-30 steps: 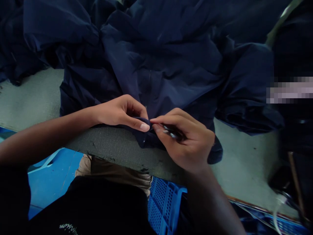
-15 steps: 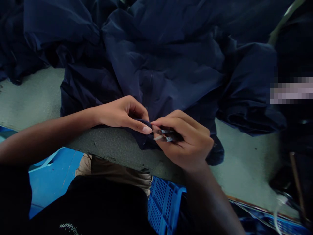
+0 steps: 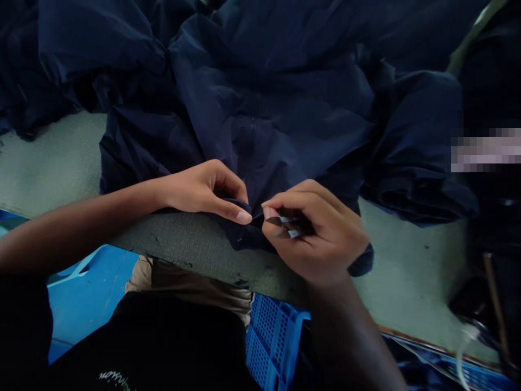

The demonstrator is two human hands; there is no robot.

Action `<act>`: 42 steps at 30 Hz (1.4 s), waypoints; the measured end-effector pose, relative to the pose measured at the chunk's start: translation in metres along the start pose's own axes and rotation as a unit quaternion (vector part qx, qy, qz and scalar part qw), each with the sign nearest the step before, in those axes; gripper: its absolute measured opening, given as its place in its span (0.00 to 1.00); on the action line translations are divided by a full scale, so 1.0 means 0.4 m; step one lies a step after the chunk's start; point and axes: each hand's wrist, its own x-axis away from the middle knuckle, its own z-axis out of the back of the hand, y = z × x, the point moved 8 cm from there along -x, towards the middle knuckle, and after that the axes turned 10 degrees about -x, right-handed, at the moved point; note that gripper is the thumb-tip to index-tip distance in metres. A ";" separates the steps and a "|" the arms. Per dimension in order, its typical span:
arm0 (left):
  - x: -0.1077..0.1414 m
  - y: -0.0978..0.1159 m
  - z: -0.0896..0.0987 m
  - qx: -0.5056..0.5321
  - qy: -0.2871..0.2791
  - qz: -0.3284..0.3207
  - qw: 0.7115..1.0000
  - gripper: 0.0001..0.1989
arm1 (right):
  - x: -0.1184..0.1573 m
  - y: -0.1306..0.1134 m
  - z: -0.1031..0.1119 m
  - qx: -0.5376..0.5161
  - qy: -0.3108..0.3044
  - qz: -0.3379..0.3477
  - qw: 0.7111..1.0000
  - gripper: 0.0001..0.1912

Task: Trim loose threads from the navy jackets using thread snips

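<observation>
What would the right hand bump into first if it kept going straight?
The right hand, pinching a small metal tool, would probably meet the fold of navy cloth held by the left hand first. They look very close, but depth is hard to tell.

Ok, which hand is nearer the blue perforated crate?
Right hand: it is just up and right of the blue perforated crate, beyond the table edge. The left hand is farther, up and to the crate's left.
</observation>
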 end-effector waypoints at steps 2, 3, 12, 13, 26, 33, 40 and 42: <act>0.001 0.001 0.000 0.002 0.001 0.000 1.000 0.14 | -0.001 0.003 0.002 -0.014 0.002 -0.009 1.000 0.04; 0.001 0.001 0.000 0.003 0.002 -0.001 1.000 0.14 | -0.002 0.004 0.001 -0.020 -0.001 -0.014 1.000 0.04; -0.001 0.004 0.000 0.020 -0.005 0.004 1.000 0.14 | -0.001 -0.004 -0.019 -0.025 -0.052 -0.003 0.998 0.08; -0.001 0.005 0.000 0.018 -0.006 0.003 1.000 0.14 | 0.000 -0.004 -0.020 -0.024 -0.052 0.000 0.998 0.08; 0.000 0.004 -0.001 0.004 0.000 -0.005 1.000 0.13 | 0.005 0.013 0.011 -0.023 0.036 -0.026 0.999 0.06; 0.001 0.001 -0.001 0.004 -0.001 -0.001 1.000 0.14 | 0.005 0.027 0.007 -0.075 0.017 -0.095 0.993 0.08; 0.002 0.006 -0.001 -0.003 -0.002 -0.001 1.000 0.13 | 0.004 0.030 -0.025 -0.115 -0.045 -0.124 0.985 0.06; 0.002 0.007 -0.002 -0.002 -0.003 0.002 1.000 0.13 | 0.004 0.032 -0.028 -0.116 -0.042 -0.124 0.985 0.06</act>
